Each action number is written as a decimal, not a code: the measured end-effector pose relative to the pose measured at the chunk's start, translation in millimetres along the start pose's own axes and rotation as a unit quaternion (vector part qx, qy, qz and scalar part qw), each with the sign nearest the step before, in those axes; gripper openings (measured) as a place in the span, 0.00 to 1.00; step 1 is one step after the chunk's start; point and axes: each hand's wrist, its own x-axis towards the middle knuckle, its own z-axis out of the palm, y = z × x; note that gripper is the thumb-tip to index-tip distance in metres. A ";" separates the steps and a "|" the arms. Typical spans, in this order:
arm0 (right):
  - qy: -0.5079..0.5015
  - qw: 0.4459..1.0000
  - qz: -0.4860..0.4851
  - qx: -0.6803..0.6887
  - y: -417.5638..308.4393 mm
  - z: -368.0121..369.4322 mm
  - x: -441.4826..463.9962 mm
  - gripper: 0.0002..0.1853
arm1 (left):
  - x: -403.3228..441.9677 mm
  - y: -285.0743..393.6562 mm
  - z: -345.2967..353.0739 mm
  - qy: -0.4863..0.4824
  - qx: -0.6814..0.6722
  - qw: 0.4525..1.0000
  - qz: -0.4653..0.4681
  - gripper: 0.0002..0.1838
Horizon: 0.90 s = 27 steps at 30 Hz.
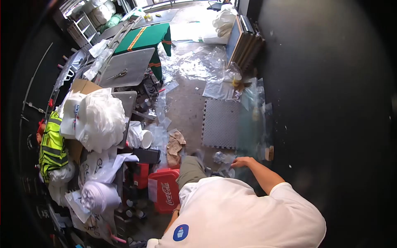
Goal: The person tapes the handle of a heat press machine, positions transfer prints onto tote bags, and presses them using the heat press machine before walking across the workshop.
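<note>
My right hand (240,162) reaches down on the right side, with fingers closed on a piece of crumpled clear plastic (225,158) near the floor. The wrist of my left hand (178,208) shows beside my white shirt, at the edge of a red Coca-Cola box (165,188). Its fingers are hidden, so whether it grips the box cannot be seen. Crumpled brown paper (175,144) lies on the floor ahead of my bent knee.
A grey foam mat (219,123) lies ahead, near clear plastic sheeting (194,64). Framed panels (242,41) lean on the right wall. At left are tables with scissors (118,74), a green cloth (144,37), white bags (101,120), a plastic roll (99,196) and a yellow vest (53,144).
</note>
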 end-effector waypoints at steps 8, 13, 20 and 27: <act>0.116 0.990 -0.050 0.057 -3.6 -182.7 115.3 0.31 | 201.8 186.6 -152.9 0.021 -0.071 0.997 -0.015 0.12; 0.113 0.979 0.039 0.165 -84.9 -312.6 122.1 0.29 | 373.9 327.8 -282.3 -0.036 0.103 0.993 0.043 0.14; 0.243 0.958 -0.121 0.095 -149.1 -426.3 183.4 0.32 | 460.4 575.9 -428.5 0.034 -0.015 0.980 0.194 0.16; 0.122 0.966 -0.142 0.180 -172.7 -564.5 271.5 0.34 | 564.9 659.3 -472.3 -0.048 -0.034 0.992 0.110 0.14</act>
